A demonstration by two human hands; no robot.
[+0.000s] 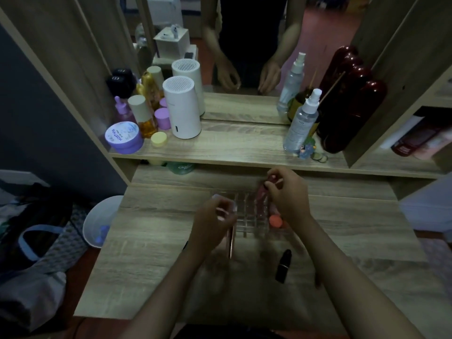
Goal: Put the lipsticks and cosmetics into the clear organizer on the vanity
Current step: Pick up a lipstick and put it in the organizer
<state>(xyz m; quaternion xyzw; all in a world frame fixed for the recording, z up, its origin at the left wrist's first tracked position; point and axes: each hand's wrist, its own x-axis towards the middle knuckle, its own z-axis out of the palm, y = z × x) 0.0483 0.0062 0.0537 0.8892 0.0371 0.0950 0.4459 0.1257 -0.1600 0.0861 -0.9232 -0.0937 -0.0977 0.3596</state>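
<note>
A clear organizer (249, 216) with a grid of small compartments stands in the middle of the wooden vanity top (151, 241). My right hand (287, 194) is over its far right corner, fingers pinched on a pinkish-red lipstick tube (263, 190) that stands upright in a slot. My left hand (215, 218) rests at the organizer's left edge, fingers curled around its corner. A coral round cap (276, 220) sits at the organizer's right side. A rose-gold tube (231, 243) lies just in front of my left hand. A black lipstick (283, 265) lies on the table nearer me.
On the raised shelf stand a white cylindrical device (182, 108), purple jars (124, 137), an amber bottle (144, 118), spray bottles (300, 123) and a dark red object (347, 101). A mirror behind shows a person's hands. A white bin (97, 221) and bags lie on the floor at left.
</note>
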